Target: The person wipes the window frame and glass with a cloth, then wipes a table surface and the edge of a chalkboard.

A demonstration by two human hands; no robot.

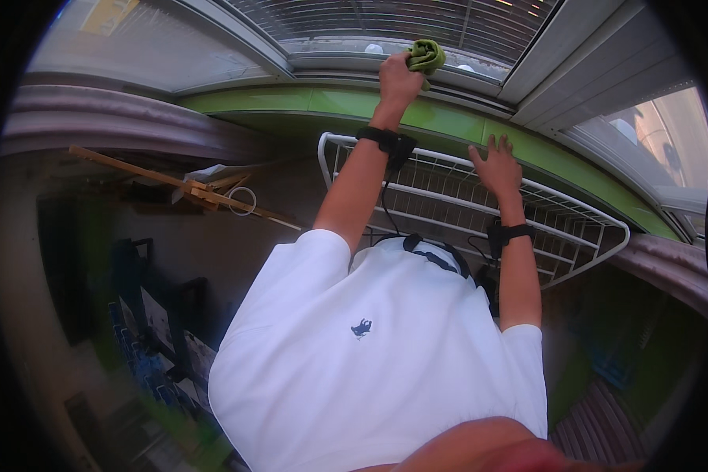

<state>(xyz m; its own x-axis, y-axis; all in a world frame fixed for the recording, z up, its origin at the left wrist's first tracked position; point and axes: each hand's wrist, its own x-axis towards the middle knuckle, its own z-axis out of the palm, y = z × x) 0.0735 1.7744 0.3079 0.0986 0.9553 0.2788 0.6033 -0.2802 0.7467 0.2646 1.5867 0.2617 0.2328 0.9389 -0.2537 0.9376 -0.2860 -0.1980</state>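
Observation:
My left hand (400, 79) is closed around a crumpled green cloth (426, 57), at the lower rail of the window frame (342, 59). The cloth bulges out beyond my fist and overlaps the rail and the bottom of the pane. Bare and with its fingers apart, my right hand (498, 165) is over the top edge of a white wire rack (448, 200), its fingertips at the green tiled sill (454, 121). Whether those fingertips press on the sill cannot be told. Both wrists wear black straps with small devices and cables.
The white rack stands between my body and the sill. Pinkish curtains (118, 127) hang at both sides. Wooden sticks (200, 192) with a white ring (242, 201) lie to the left. Horizontal slats (389, 17) show outside the window. Dim furniture is at lower left.

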